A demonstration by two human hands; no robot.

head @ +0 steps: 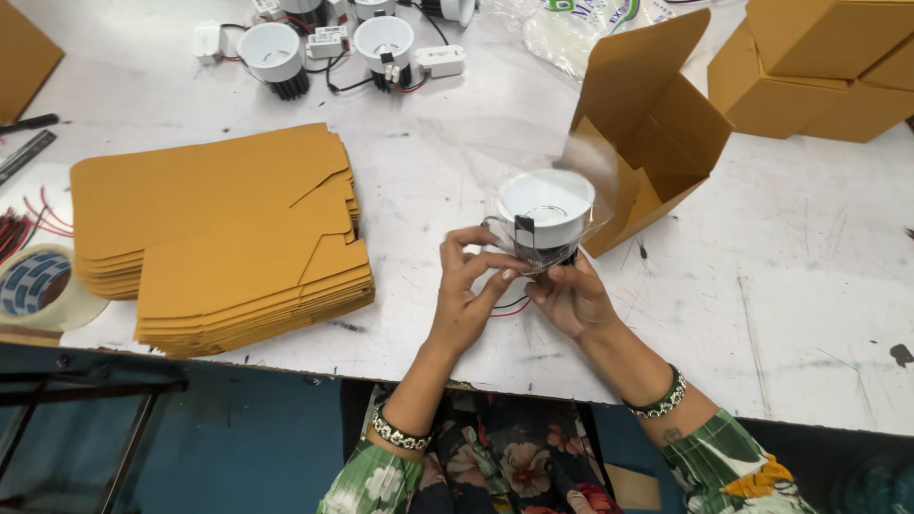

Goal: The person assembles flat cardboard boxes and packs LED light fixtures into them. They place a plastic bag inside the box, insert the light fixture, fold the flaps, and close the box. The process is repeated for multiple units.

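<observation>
A white round downlight [546,211] with a black finned base sits inside a clear plastic bag, held over the table near the middle. My left hand [468,286] grips its left underside, fingers curled on the bag. Under the lamp's right side, my right hand [571,297] pinches the bag and the black base. Red and black wires hang below between both hands. Just right of the lamp stands an open brown cardboard box [657,133], lying on its side with its flaps spread.
A stack of flat brown box blanks [219,233] lies at left. Several more white downlights with wired drivers [328,43] sit at the back. Closed brown boxes [819,67] are piled at the far right. A tape roll [38,286] rests at the left edge.
</observation>
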